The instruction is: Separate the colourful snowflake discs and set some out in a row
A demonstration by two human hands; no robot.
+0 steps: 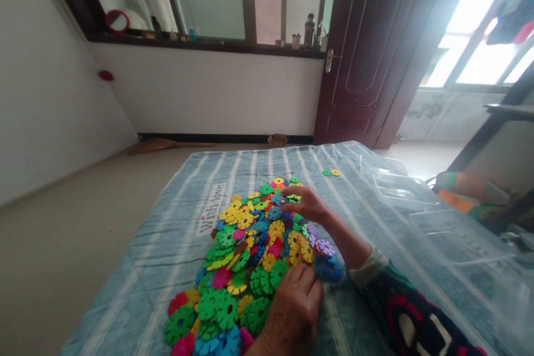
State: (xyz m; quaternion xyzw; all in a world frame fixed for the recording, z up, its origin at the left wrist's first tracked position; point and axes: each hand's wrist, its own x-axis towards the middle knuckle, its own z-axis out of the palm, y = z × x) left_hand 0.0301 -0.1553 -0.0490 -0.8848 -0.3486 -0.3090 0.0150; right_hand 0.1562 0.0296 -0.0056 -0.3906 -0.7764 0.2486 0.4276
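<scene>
A heap of colourful notched plastic discs (227, 308) in green, yellow, blue, pink and purple lies on the striped bedspread (158, 267). My right hand (306, 203) reaches over the far part of the heap, its thumb and fingers apart around some green and blue discs. Closer to me, my left hand (294, 306) rests at the heap's right edge with its fingers curled; what they hold, if anything, is hidden. Just beyond its fingertips are yellow discs (301, 247). A stack of blue discs (329, 268) and some purple discs (324, 247) sit to its right.
Clear plastic boxes (454, 236) stand along the bed's right side. One green disc (327, 173) and one yellow disc (335, 172) lie apart near the far edge. A brown door (367, 55) and a window sill (208, 47) with bottles are behind.
</scene>
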